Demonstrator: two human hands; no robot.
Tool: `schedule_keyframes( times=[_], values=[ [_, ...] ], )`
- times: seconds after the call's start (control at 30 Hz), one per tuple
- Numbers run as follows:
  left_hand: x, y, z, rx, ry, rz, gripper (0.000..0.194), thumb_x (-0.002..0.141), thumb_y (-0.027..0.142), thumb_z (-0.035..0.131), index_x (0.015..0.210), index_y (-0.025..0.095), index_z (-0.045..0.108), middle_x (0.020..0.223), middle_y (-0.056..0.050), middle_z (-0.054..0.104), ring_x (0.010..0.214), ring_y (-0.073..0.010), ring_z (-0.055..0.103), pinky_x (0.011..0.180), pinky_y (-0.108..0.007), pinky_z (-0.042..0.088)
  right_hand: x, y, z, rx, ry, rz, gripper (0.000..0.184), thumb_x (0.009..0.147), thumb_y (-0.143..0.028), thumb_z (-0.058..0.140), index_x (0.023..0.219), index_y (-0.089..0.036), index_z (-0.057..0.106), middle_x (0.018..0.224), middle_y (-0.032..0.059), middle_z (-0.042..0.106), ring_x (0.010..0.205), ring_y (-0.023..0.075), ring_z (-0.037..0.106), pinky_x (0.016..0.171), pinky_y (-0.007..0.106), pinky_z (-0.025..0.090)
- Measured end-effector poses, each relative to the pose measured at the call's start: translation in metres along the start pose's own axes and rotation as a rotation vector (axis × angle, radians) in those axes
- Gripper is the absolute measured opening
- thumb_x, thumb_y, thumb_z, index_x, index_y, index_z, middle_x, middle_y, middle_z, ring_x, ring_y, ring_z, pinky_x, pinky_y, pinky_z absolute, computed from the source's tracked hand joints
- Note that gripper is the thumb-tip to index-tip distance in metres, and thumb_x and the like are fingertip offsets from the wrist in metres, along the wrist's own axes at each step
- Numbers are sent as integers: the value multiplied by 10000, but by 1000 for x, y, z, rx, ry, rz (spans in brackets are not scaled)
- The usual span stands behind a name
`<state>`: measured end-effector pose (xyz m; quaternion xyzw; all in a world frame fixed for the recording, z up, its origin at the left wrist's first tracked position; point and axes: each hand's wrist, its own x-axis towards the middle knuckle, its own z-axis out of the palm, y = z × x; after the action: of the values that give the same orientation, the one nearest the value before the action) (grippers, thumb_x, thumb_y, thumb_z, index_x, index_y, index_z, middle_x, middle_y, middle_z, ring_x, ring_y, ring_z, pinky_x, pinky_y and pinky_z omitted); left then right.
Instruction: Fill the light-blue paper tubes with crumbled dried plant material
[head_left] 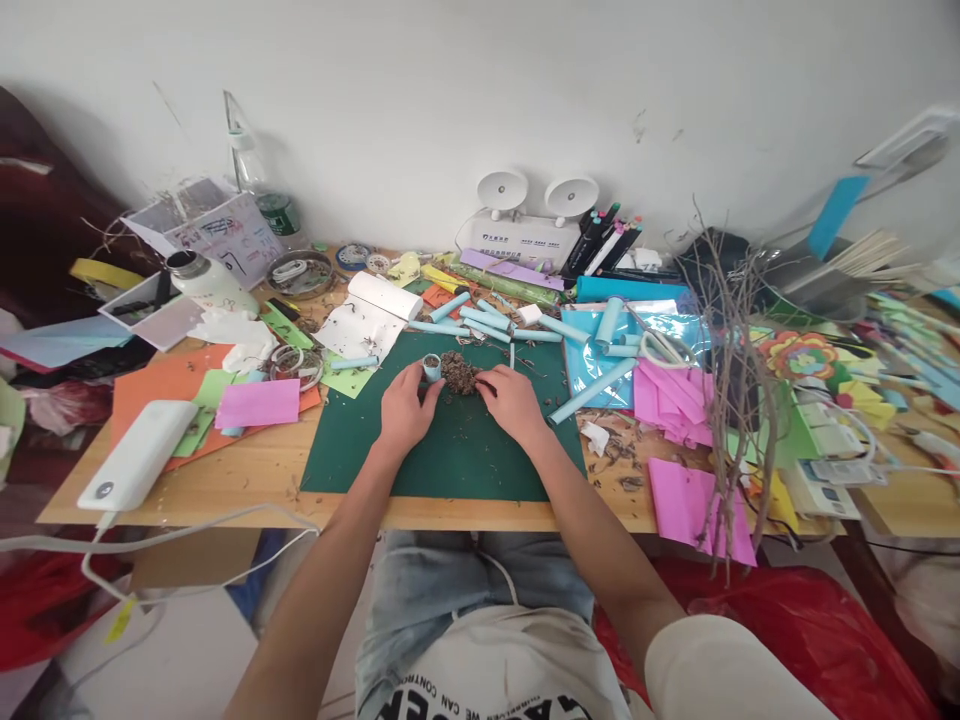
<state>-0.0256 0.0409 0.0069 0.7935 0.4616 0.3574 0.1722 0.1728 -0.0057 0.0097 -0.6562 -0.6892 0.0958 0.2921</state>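
My left hand (406, 406) is closed around a short light-blue paper tube (433, 370), held upright with its open end facing up. Just right of the tube sits a crumbly brown clump (458, 373) that looks like dried plant bits. The fingers of my right hand (513, 401) are bent and pinch at the clump's right edge; the fingertips are partly hidden. Both hands rest over a dark green cutting mat (450, 470) strewn with small brown crumbs. Several rolled blue paper tubes (487, 320) lie behind the hands.
A blue plastic packet (585, 375), scissors (664, 345) and pink paper (679, 405) lie to the right, beside bundled dry twigs (727, 420). At left are a white power bank (139, 455) with a cable and a white bottle (210, 285). Marker pens (604, 240) stand by the wall.
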Motion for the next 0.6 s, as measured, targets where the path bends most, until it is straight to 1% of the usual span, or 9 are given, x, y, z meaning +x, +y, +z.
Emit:
schedule_keyframes(
  times=[0.13,0.2,0.3,0.4,0.47,0.53,0.6],
  values=[
    [0,1,-1,-22,-16,31,234,919,358,526,1079,196,579,975,-68,664,845,-182,625,750,-281,502,0,0,4,125,175,4,203,921,-226,528,997,-205,716,942,69,686,853,202,647,798,321,509],
    [0,1,0,-17,-15,41,245,916,359,529,1089,193,577,998,-73,662,864,-185,624,764,-282,506,-1,0,4,157,211,4,207,921,-237,529,987,-210,723,945,72,685,851,202,649,795,325,517],
    [1,1,1,1,-13,41,241,914,362,529,1076,190,575,980,-73,661,844,-189,621,748,-287,500,-1,1,6,191,179,-4,238,923,-223,505,1029,-222,718,986,74,692,854,202,658,785,328,531],
    [1,0,2,13,-25,17,213,917,369,521,1024,193,576,926,-65,657,772,-183,617,712,-290,490,-2,4,8,225,109,-7,326,911,-185,483,1186,-235,650,1057,61,707,894,206,671,792,333,546],
    [1,0,2,15,-25,4,205,920,373,514,1007,196,569,918,-63,654,758,-180,616,706,-289,487,-3,5,8,242,87,-6,374,903,-163,461,1242,-235,605,1074,51,714,923,205,674,810,334,549],
    [1,0,2,19,-18,0,204,921,375,512,1007,197,562,925,-65,653,774,-182,619,712,-287,487,-5,5,6,250,101,9,368,911,-158,425,1227,-225,600,1060,51,719,918,199,675,820,332,546],
    [1,0,2,33,-16,-6,204,921,377,512,1001,196,560,912,-64,649,769,-182,619,708,-285,485,-6,2,3,221,123,33,318,923,-196,430,1181,-214,616,1028,62,717,881,197,671,808,331,543]
  ],
)
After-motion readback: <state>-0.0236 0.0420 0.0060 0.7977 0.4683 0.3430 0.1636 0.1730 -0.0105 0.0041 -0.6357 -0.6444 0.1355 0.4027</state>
